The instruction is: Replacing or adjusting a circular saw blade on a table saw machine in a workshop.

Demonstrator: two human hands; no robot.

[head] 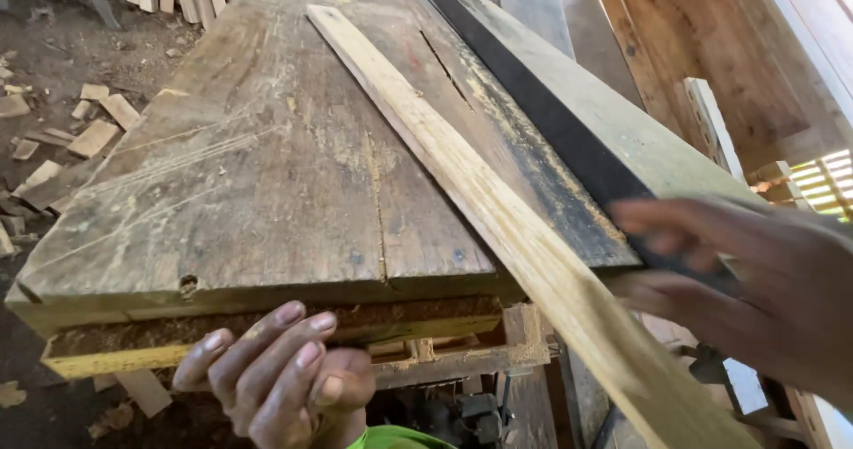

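While sawdust coats the worn table (267, 174), long wooden strip (498, 227) beside right hand (755, 289), left hand (284, 369), both loosely open, empty.

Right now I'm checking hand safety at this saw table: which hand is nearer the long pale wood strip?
Right. The right hand hovers beside the long pale wood strip; the left hand hangs below the table's front edge.

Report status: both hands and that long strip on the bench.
Left hand loosely curled at the near bench edge, holding nothing. Right hand open, blurred, beside the pale wood strip. Strip lies along the dark fence rail; nothing on top of it.
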